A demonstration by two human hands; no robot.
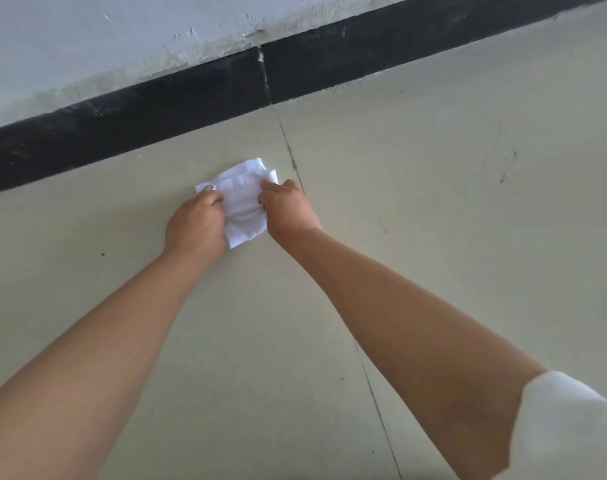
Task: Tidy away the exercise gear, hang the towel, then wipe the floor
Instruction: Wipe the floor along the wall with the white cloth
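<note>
A crumpled white cloth (242, 199) lies pressed flat on the pale beige floor (416, 188), a short way in front of the wall. My left hand (196, 225) grips its left edge with curled fingers. My right hand (288, 207) grips its right edge the same way. Both arms reach forward and down from the bottom of the view, and the lower part of the cloth shows between the two hands. No exercise gear or towel rack is in view.
A black skirting board (139, 123) runs along the foot of a pale, flaking wall (122, 39) just beyond the cloth. A dark tile joint (290, 150) crosses the floor right of the cloth. A few small dark specks (503, 178) dot the tiles.
</note>
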